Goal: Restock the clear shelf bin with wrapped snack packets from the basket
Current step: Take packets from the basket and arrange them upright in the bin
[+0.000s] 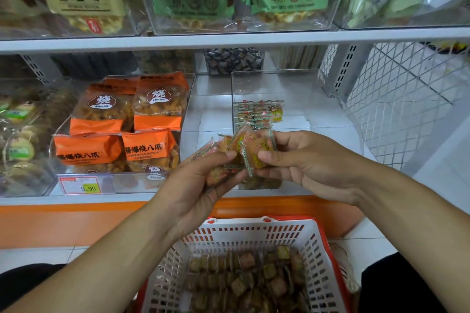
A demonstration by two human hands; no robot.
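Observation:
Both hands hold a bunch of small wrapped snack packets (248, 150) in front of the shelf. My left hand (201, 180) grips the lower packets from the left. My right hand (302, 160) pinches the upper ones from the right. Behind them stands the clear shelf bin (315, 99), with a small stack of the same packets (256, 112) at its back left. Below, a white basket with a red rim (315, 251) holds several more packets (244, 279).
A clear bin of orange snack bags (127, 124) stands left of the task bin, with a price tag (81, 185) on its front. The upper shelf (229, 38) overhangs with more bins. A wire mesh panel (407, 94) closes the right side.

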